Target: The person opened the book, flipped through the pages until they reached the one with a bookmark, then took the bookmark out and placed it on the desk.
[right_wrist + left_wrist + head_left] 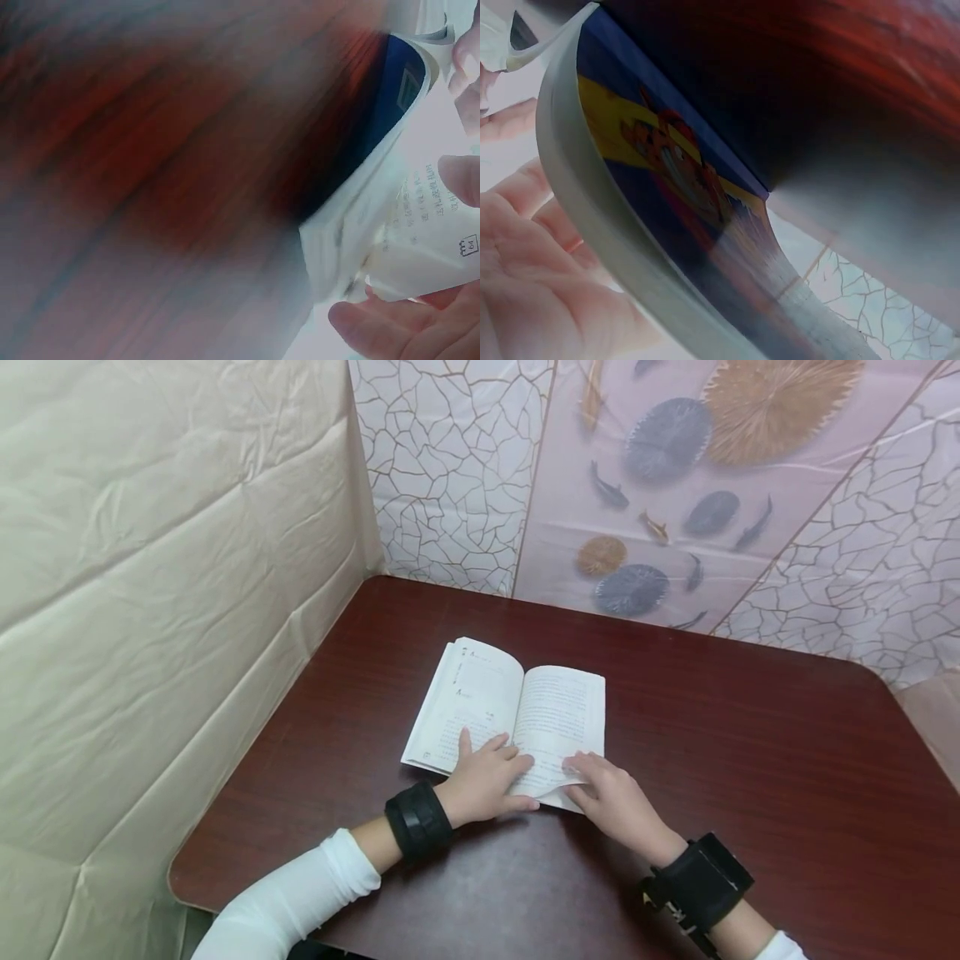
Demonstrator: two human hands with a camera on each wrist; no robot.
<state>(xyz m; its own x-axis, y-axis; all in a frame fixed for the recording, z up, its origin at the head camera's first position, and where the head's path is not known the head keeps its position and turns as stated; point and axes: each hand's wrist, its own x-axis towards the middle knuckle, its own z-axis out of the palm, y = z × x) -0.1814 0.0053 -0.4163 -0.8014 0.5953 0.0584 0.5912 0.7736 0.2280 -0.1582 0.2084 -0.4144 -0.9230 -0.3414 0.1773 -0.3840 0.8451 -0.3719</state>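
Observation:
An open book (558, 702) with printed white pages lies on the table. My left hand (487, 777) rests across its lower middle, fingers spread over the pages and the thumb along the bottom edge. At the lower right corner, my right hand (611, 797) pinches a page (420, 247) that curls up from those beneath it. One finger of that hand shows on each side of the page in the right wrist view. The left wrist view shows the book's colourful cover (682, 165) from below, with the left palm (547, 277) beside the page edges.
The dark red-brown wooden table (750, 752) extends around the book. A cream padded cloth wall (187, 568) borders its left side. Behind it hangs a patterned sheet (457, 468) with crackle lines and leaf and fish shapes. Both wrists wear black bands (420, 818).

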